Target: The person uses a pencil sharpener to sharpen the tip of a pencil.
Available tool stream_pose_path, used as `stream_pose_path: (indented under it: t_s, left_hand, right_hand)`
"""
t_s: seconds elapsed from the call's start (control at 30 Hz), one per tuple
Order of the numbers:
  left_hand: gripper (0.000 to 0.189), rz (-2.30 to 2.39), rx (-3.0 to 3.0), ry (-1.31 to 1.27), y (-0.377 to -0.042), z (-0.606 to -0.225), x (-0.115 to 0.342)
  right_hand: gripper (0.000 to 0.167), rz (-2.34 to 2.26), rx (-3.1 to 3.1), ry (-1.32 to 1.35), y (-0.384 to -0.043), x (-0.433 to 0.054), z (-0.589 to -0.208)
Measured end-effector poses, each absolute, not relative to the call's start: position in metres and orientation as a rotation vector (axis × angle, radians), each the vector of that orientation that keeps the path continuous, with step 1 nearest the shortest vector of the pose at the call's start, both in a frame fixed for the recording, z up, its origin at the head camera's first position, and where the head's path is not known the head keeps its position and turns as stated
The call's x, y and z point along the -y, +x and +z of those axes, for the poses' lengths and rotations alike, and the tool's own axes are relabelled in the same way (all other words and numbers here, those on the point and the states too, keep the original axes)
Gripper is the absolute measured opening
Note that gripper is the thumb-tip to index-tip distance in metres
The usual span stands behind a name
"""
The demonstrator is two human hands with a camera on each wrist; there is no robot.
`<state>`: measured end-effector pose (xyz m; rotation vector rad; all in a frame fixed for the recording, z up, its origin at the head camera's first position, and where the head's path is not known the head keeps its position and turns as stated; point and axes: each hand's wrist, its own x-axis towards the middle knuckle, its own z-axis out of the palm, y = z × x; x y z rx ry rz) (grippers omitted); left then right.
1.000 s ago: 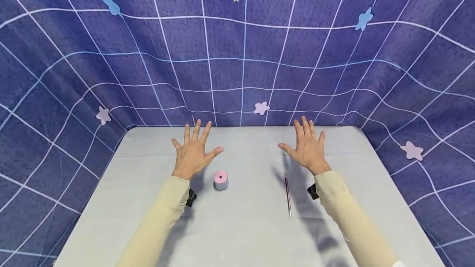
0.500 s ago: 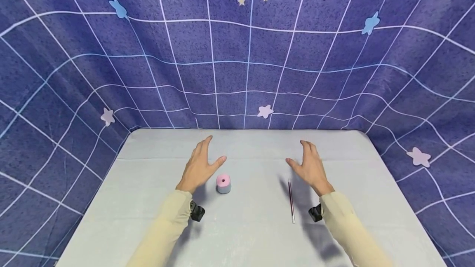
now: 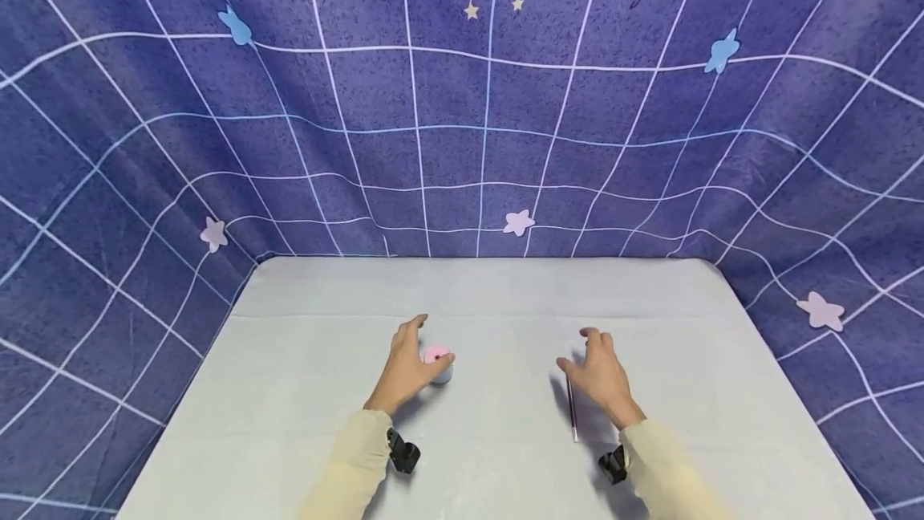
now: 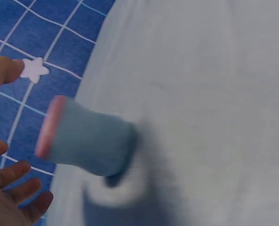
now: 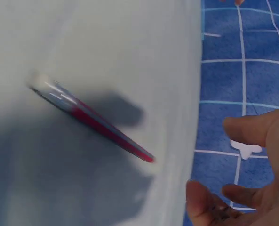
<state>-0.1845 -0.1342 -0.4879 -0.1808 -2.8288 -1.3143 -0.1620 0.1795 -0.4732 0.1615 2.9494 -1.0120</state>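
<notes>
A blue-grey pencil sharpener (image 3: 434, 354) with a pink top and a dark hole in it stands on the white cloth. My left hand (image 3: 400, 375) hovers beside it, fingers spread apart, the thumb overlapping it in the head view. In the left wrist view the sharpener (image 4: 90, 136) shows blurred, clear of the fingertips. A dark red pencil (image 3: 573, 414) with a silvery near end lies on the cloth to the right. Above its far end is my right hand (image 3: 605, 375), fingers bent loosely and holding nothing; the hand hides that end. The right wrist view shows the whole pencil (image 5: 108, 128).
The table under the white cloth (image 3: 498, 456) ends at a blue grid-patterned curtain (image 3: 447, 151) behind and at both sides. A black wrist camera (image 3: 403, 452) sits on the left wrist and another black camera (image 3: 613, 465) on the right.
Both hands have come down and back towards the person, the left to the sharpener, the right over the pencil. Their widely spread fingers have bent a little. Sharpener and pencil lie as before.
</notes>
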Motion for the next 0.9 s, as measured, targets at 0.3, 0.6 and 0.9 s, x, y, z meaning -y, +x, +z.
stream_pose_path:
  t_s: [0.3, 0.6, 0.9]
  left_hand:
    - [0.085, -1.334, 2.777, -0.200, -0.177, -0.520, 0.128]
    - [0.062, -1.296, 2.710, -0.120, -0.172, -0.534, 0.120]
    - [0.052, -1.322, 2.634, -0.051, -0.172, -0.538, 0.116]
  right_hand:
    - [0.062, -0.989, -2.928, 0.248, -0.144, -0.171, -0.500]
    - [0.046, -0.963, -2.962, 0.269, -0.137, -0.166, -0.515]
    - [0.021, -1.007, -2.965, 0.341, -0.134, -0.164, -0.513]
